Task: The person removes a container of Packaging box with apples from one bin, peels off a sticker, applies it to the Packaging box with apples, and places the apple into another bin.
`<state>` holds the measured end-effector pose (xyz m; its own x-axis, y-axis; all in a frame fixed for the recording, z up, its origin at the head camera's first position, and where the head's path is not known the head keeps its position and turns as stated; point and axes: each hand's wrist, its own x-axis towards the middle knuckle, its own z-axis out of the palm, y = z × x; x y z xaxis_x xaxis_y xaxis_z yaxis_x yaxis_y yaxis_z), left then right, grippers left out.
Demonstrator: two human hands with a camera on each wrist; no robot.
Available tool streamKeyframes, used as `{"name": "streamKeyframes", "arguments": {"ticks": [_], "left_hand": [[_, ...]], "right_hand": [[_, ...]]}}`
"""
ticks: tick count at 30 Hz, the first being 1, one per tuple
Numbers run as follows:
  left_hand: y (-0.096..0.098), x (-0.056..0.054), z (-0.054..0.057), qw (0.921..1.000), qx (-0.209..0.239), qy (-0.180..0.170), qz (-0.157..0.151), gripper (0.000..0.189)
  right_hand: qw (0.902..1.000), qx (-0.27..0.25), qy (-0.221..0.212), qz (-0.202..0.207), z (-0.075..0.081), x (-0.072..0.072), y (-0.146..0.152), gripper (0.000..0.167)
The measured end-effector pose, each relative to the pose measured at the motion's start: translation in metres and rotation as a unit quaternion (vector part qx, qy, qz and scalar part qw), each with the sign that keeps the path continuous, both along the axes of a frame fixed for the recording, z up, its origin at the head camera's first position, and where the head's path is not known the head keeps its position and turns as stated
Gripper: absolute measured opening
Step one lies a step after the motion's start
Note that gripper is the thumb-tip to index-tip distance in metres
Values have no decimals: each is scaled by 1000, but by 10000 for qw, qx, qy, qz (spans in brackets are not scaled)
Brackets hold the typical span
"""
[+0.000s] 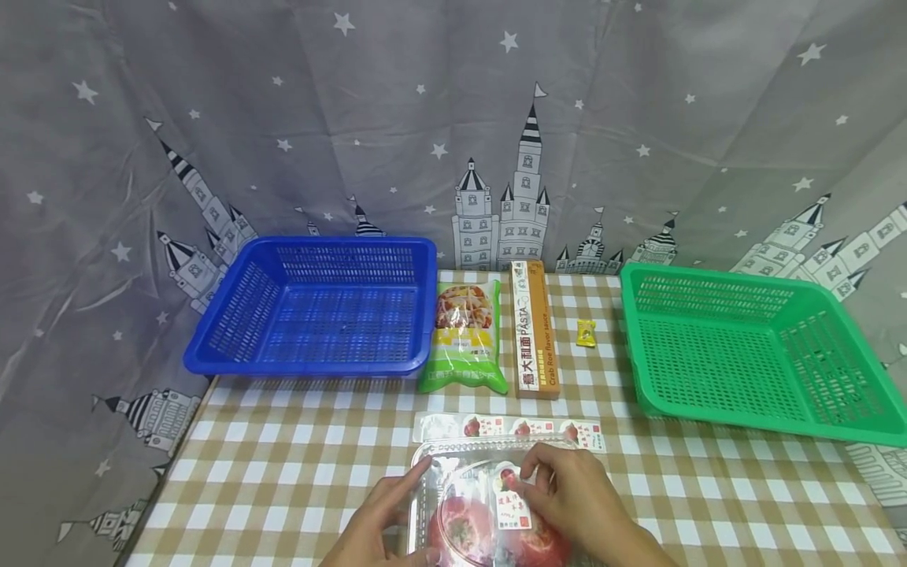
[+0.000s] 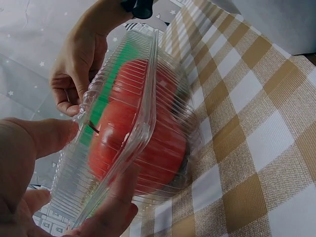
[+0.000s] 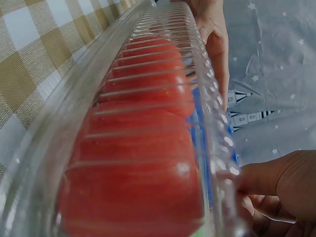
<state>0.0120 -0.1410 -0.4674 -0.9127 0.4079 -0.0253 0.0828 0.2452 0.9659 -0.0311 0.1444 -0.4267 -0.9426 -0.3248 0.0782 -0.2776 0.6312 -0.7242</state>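
My left grip [image 1: 379, 520] clasps the clear box [image 1: 468, 480] at nine o'clock; my right grip [image 1: 575, 490] pinches the label [image 1: 513, 512] at two o'clock, where uneven pressure could crease it.

Can't see the front edge of the worktop [image 1: 283, 472] or the near end of the clear box [image 1: 476, 482], cropped by head view's bottom, nor read the tiny print on the yellow packet [image 1: 586, 333] toward the worktop's back edge.
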Motion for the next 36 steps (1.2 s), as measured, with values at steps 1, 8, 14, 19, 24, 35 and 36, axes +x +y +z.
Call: {"name": "streamKeyframes", "arguments": {"ticks": [1,8,14,19,24,35,36], "left_hand": [[-1,-1,0,9998,-108,133,-38,91],[-7,-7,3,9963,-675,205,-482,113],[-10,-7,8,9938,124,-870,-678,113],[-9,-4,11,9818,664,-1717,-469,111],[-7,-1,12,9757,928,-1973,-236,109],[-3,5,12,9723,1243,-1982,-4,99],[-3,5,12,9725,1296,-1935,-34,98]], "right_hand": [[10000,-4,21,16,0,0,0,22],[9998,-82,177,67,-2,1,1,24],[9999,-27,138,72,-3,0,1,23],[9998,-27,124,127,-3,-1,1,23],[9986,-318,-174,396,1,-3,6,19],[9837,-1639,-468,-571,5,-8,49,14],[9797,-1738,-602,-800,5,-8,56,14]]}}
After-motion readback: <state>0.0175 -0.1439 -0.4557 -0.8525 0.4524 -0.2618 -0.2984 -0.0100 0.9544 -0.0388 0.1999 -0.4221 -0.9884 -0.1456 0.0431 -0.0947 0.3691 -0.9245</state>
